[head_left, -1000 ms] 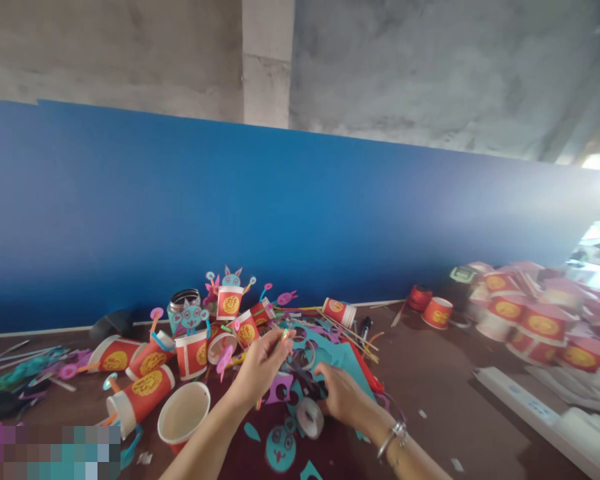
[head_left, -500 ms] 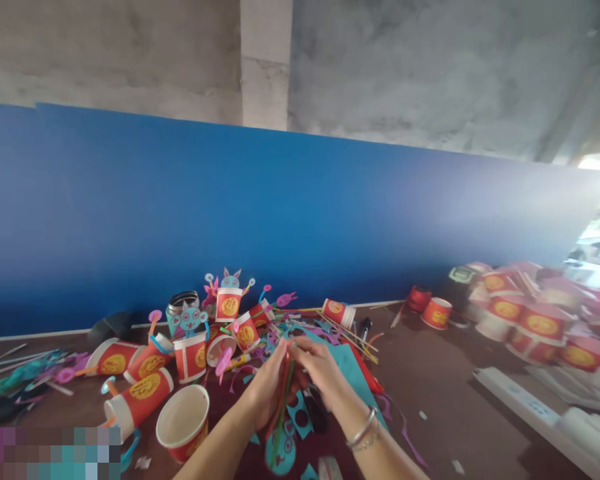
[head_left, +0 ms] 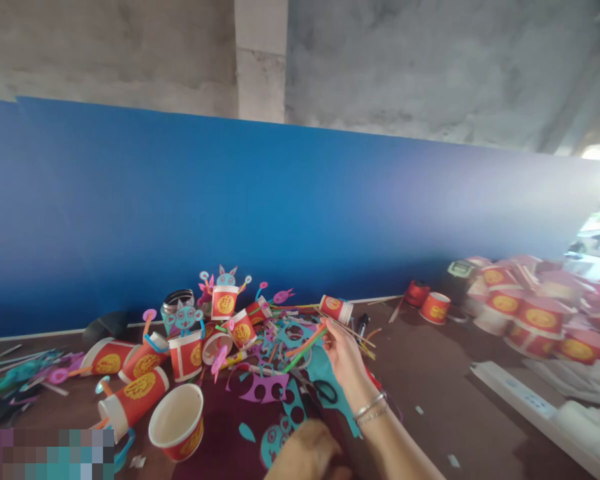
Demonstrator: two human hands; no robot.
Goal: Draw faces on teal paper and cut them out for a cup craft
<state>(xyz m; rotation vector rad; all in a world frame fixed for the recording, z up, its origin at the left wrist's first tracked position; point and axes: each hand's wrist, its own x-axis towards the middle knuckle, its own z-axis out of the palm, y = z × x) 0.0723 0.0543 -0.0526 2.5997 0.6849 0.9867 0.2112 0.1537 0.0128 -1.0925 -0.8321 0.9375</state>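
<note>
My right hand [head_left: 341, 350] is closed round an orange straw [head_left: 307, 342] and a green straw [head_left: 300, 357], holding them out to the left over paper scraps. Low in the view is my left hand [head_left: 307, 448], blurred, with its fingers hidden. It covers part of a blue paper character face [head_left: 271, 445]. Black-handled scissors [head_left: 325, 392] lie below my right hand. Pink paper with round holes [head_left: 265, 388] and a sheet of blue paper [head_left: 330, 373] are close by. An open white-and-red paper cup [head_left: 177, 423] stands to the left.
Several red paper cups [head_left: 185, 357], some with straw arms and blue faces, crowd the left side. A heap of cups [head_left: 540, 320] is at the far right, behind a white power strip [head_left: 515, 393]. A blue panel [head_left: 300, 213] borders the table's back.
My hands have come apart. The right has moved up and right with the straws; the left has dropped toward the bottom edge. The scissors and punched pink paper now show.
</note>
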